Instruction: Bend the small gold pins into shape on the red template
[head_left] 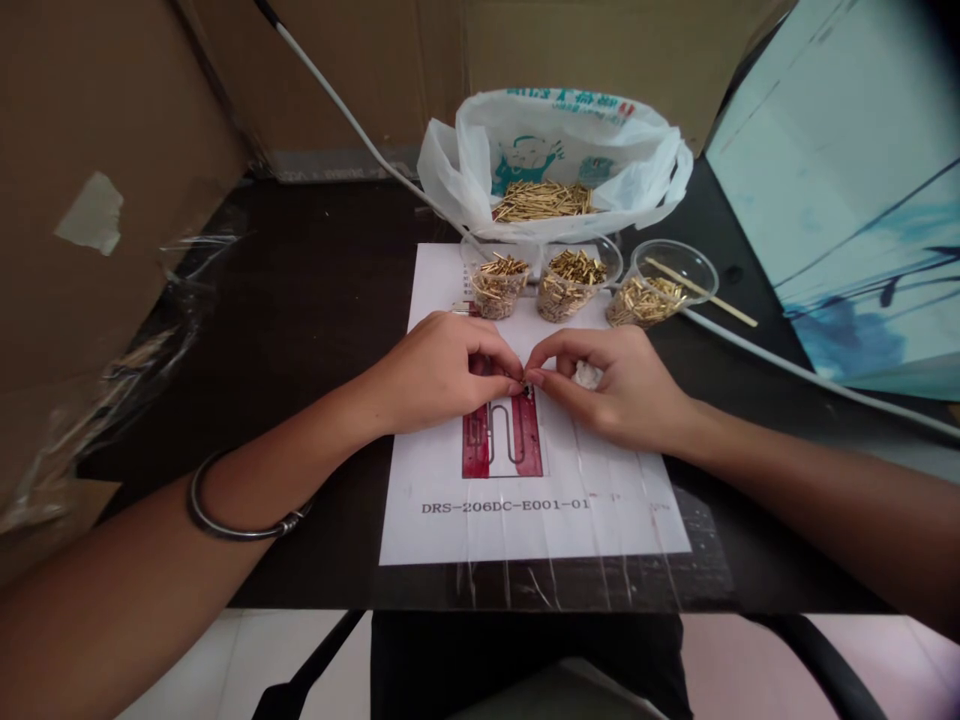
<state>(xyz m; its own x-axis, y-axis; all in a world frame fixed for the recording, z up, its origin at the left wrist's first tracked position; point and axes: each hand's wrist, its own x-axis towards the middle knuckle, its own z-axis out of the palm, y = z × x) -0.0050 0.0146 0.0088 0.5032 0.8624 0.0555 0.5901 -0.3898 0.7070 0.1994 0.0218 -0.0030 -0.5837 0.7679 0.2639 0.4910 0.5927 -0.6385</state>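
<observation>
My left hand (442, 370) and my right hand (619, 385) meet over a printed sheet (450, 535), thumb and forefinger of each closed in a pinch. Their fingertips almost touch; what lies between them is too small to make out. Under them, the sheet carries a red rectangle with a paperclip-like outline (502, 440) and the line "DRS-206DC-E001-01". A crumpled white bit (587, 374) shows beside my right fingers. Just beyond the hands stand three clear plastic cups of small brass-coloured pins: the left cup (499, 290), the middle cup (566, 290) and the right cup (645, 300).
Behind the cups, a white plastic bag (461, 175) holds many longer gold-coloured pins (544, 200). A thin wooden stick (724, 305) lies at the right cup. A white cable (817, 380) crosses the dark table (315, 270). Cardboard (352, 80) walls the back and left.
</observation>
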